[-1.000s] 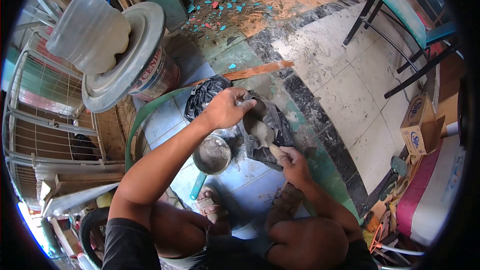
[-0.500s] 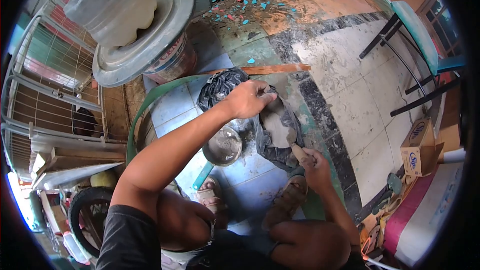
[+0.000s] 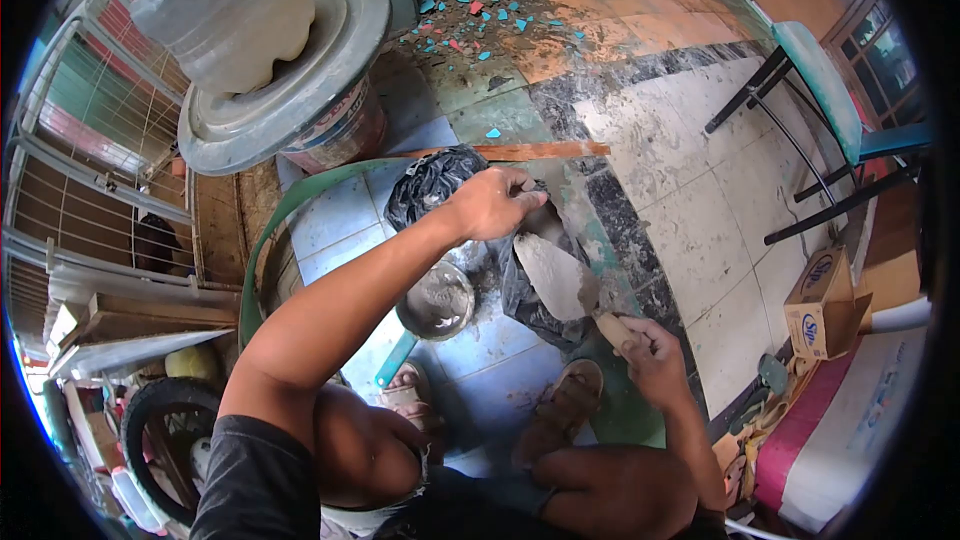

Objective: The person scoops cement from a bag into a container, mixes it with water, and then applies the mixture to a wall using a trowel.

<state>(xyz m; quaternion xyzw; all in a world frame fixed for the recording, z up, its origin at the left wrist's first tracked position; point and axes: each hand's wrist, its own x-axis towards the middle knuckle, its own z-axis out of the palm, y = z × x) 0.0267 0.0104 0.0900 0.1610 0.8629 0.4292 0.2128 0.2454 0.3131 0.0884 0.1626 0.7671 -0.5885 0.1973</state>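
My left hand (image 3: pixel 500 204) is closed on the upper rim of a black plastic bag (image 3: pixel 540 310) that holds grey powder. In my right hand (image 3: pixel 650 352) is the wooden handle of a trowel (image 3: pixel 558 278); its broad blade lies over the bag's opening, coated with pale grey material. A round pan (image 3: pixel 437 302) with a teal handle stands on the blue tiles left of the bag, grey residue inside it. Behind my left wrist sits another crumpled black bag (image 3: pixel 430 183).
A paint bucket (image 3: pixel 345 130) with a wide lid and a plastic container (image 3: pixel 225 15) stands upper left. A wooden strip (image 3: pixel 540 152) lies beyond the bags. Broken pieces (image 3: pixel 475 8) litter the far floor. At right are a chair (image 3: pixel 825 90) and a cardboard box (image 3: pixel 822 305).
The trowel blade has come up out of the bag and now shows broadly above its opening. My right hand has moved right and slightly down. My left hand keeps its hold.
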